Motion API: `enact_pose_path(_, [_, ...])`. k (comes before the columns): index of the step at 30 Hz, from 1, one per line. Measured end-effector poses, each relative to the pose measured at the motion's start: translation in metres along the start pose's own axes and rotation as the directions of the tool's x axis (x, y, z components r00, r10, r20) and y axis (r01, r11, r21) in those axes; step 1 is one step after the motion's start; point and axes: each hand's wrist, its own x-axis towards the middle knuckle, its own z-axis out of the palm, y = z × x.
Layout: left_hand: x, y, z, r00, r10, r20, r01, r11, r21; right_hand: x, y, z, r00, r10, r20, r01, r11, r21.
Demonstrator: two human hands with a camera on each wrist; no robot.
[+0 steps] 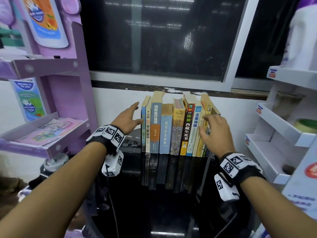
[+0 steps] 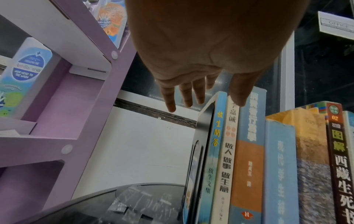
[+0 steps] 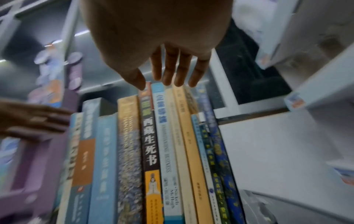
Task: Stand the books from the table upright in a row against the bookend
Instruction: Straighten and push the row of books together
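Between spread hands, books upright, seemingly untouched

Purple shelf close beside books

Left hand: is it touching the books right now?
Cannot tell. In the head view the left hand, fingers straight, reaches the end of the books, thumb overlapping the first spine. In the left wrist view the thumb overlaps the spine tops, no plain contact or gap.

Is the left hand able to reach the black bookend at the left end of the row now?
Probably yes. The left hand is open beside the row's left end, and nothing stands between it and the bookend.
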Motion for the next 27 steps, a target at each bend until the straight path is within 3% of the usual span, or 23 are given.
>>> enact_pose_path(2, [0.002,0.001,-0.007,1.000,0.020,-0.015,-0.020,0.999,-0.032,-0.001,-0.018,0.005,0.982,-0.183,0.050,0.185,0.981,-0.050])
enact_pose_path(4, [0.004,0.003,-0.013,0.999,0.039,-0.029,-0.040,0.997,-0.064,-0.002,-0.033,0.013,0.928,-0.352,0.123,0.363,0.928,-0.081])
enact_pose_path(7, [0.007,0.006,-0.018,0.996,0.072,-0.045,-0.077,0.991,-0.113,-0.004,-0.048,0.029,0.813,-0.533,0.235,0.572,0.806,-0.150])
enact_pose_path(11, [0.015,0.006,-0.018,0.993,0.102,-0.062,-0.112,0.976,-0.188,0.000,-0.060,0.056,0.649,-0.661,0.377,0.752,0.632,-0.187])
enact_pose_path(18, [0.040,0.002,-0.008,0.984,0.174,-0.046,-0.180,0.943,-0.279,0.007,-0.067,0.099,0.463,-0.742,0.484,0.878,0.458,-0.139])
enact_pose_path(23, [0.057,-0.004,0.003,0.978,0.203,-0.045,-0.207,0.925,-0.318,0.017,-0.069,0.125,0.402,-0.766,0.501,0.908,0.404,-0.112])
enact_pose_path(27, [0.066,-0.009,0.015,0.966,0.240,-0.092,-0.257,0.894,-0.366,0.027,-0.068,0.139,0.399,-0.773,0.494,0.912,0.389,-0.127])
